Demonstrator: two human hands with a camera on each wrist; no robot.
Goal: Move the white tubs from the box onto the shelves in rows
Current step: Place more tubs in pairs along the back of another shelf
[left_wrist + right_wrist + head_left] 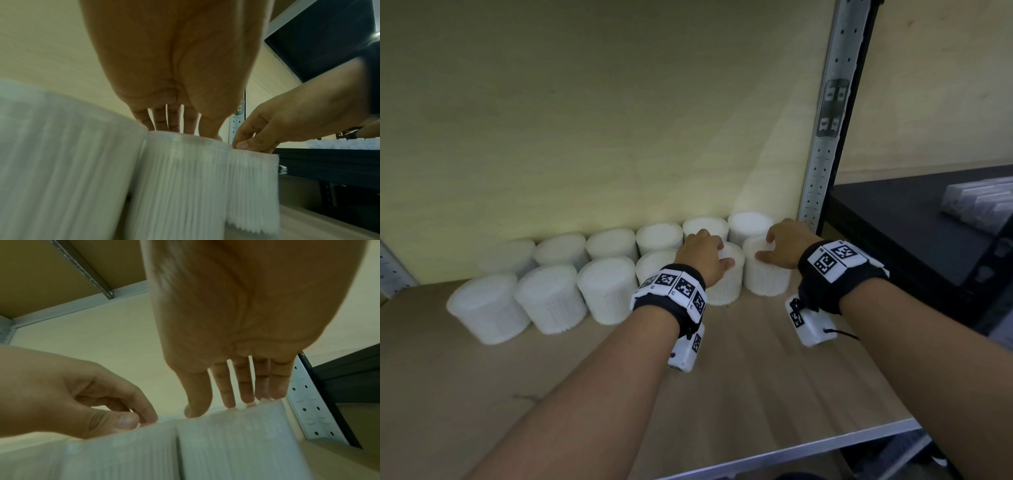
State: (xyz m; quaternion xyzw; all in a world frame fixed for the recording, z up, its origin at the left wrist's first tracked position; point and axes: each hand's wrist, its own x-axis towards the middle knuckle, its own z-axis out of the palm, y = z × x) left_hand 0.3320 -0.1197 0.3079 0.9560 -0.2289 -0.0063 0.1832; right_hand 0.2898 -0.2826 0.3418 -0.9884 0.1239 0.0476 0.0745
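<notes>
Two rows of white ribbed tubs [551,301] stand on the wooden shelf [756,394] against its back panel. My left hand [705,253] grips a front-row tub [726,287] from above, fingers over the lid and thumb on its near side. The left wrist view shows the left hand [180,133] with its fingers on that tub [180,178]. My right hand [780,246] holds the rightmost front tub [767,281] by the top, thumb on the near rim. In the right wrist view, the right hand [222,405] has its fingertips on this tub [232,443]. The box is out of view.
A perforated metal upright [825,137] stands just right of the tubs. Beyond it lies a black shelf [911,222] with pale packs [979,202]. Bare wood fills the shelf in front of the rows. The underside of the shelf above [51,272] hangs overhead.
</notes>
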